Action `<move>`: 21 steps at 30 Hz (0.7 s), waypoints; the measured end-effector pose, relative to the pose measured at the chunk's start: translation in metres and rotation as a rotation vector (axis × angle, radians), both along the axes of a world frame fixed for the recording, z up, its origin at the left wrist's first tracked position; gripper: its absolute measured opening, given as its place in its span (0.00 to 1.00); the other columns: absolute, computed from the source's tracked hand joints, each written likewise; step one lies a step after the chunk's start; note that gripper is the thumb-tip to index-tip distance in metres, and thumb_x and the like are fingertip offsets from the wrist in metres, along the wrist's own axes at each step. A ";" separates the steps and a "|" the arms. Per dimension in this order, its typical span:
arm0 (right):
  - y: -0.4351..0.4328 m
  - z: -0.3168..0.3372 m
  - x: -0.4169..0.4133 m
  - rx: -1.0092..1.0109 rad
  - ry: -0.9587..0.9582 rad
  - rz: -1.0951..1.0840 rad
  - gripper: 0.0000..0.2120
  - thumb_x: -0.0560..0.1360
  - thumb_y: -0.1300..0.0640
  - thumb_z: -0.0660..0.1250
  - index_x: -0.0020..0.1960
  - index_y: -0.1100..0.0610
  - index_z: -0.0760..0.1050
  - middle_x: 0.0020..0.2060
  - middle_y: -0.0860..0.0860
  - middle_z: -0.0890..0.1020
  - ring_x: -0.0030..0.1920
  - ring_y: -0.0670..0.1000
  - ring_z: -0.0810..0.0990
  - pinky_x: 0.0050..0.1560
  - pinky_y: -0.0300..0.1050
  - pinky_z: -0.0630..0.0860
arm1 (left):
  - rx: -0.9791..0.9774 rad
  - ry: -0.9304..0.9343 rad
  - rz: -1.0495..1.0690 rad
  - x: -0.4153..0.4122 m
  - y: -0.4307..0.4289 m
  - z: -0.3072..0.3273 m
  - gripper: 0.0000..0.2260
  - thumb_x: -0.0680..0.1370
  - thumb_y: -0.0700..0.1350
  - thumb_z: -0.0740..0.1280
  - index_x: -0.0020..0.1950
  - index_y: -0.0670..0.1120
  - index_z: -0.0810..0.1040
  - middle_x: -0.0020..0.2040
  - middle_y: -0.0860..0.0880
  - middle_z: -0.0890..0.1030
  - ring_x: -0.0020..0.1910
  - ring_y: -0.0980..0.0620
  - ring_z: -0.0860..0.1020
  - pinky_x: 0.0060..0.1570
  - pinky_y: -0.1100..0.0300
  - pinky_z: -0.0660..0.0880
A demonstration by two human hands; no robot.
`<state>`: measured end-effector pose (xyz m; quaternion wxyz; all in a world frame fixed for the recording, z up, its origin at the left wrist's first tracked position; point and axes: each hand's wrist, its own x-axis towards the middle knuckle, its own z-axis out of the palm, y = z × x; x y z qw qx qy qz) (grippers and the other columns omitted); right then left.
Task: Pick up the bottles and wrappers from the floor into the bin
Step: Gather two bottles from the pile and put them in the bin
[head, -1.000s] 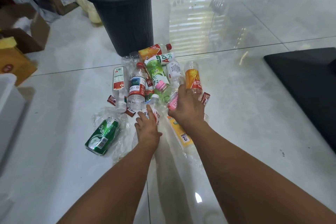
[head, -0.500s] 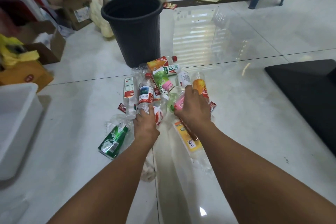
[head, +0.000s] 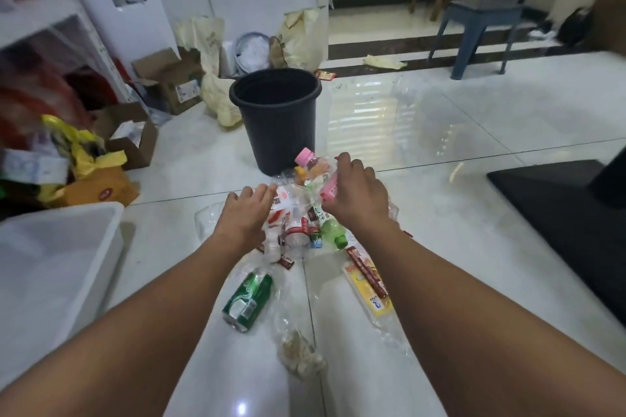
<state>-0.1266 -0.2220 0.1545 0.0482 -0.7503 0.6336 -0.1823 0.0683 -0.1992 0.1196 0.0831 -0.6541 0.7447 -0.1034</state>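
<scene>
A black bin stands on the tiled floor, just beyond a pile of plastic bottles and wrappers. My right hand grips a pink-capped bottle with a pink label, raised above the pile near the bin's base. My left hand holds a clear bottle with a white and red label, also lifted. Under the hands lie a green bottle and several red-labelled bottles. Nearer to me are a green can, a yellow wrapper and a crumpled clear wrapper.
A white plastic tub sits at the left. Open cardboard boxes and bags crowd the back left behind the bin. A black mat lies at the right, and a blue stool stands at the far right.
Both hands closed on bottles in the pile and lifted them towards the bin. My view has risen, so more of the room shows.
</scene>
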 end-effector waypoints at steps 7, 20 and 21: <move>-0.015 0.045 0.044 -0.088 0.028 -0.041 0.35 0.69 0.49 0.72 0.68 0.56 0.60 0.58 0.56 0.73 0.57 0.59 0.73 0.49 0.50 0.71 | -0.085 -0.018 -0.059 0.044 -0.014 0.053 0.39 0.71 0.44 0.70 0.75 0.46 0.50 0.70 0.47 0.64 0.64 0.45 0.67 0.59 0.51 0.67; -0.081 0.104 0.073 -0.196 0.021 -0.019 0.37 0.68 0.50 0.73 0.70 0.55 0.58 0.60 0.56 0.73 0.58 0.58 0.73 0.51 0.50 0.72 | -0.198 -0.096 -0.081 0.085 -0.067 0.122 0.41 0.71 0.47 0.71 0.75 0.46 0.49 0.70 0.46 0.63 0.65 0.45 0.66 0.60 0.51 0.68; -0.086 0.107 0.071 -0.204 0.017 -0.015 0.37 0.68 0.50 0.73 0.70 0.55 0.58 0.60 0.56 0.73 0.59 0.58 0.73 0.51 0.50 0.72 | -0.215 -0.092 -0.078 0.081 -0.072 0.123 0.41 0.71 0.47 0.71 0.75 0.46 0.49 0.70 0.46 0.63 0.65 0.45 0.66 0.60 0.51 0.68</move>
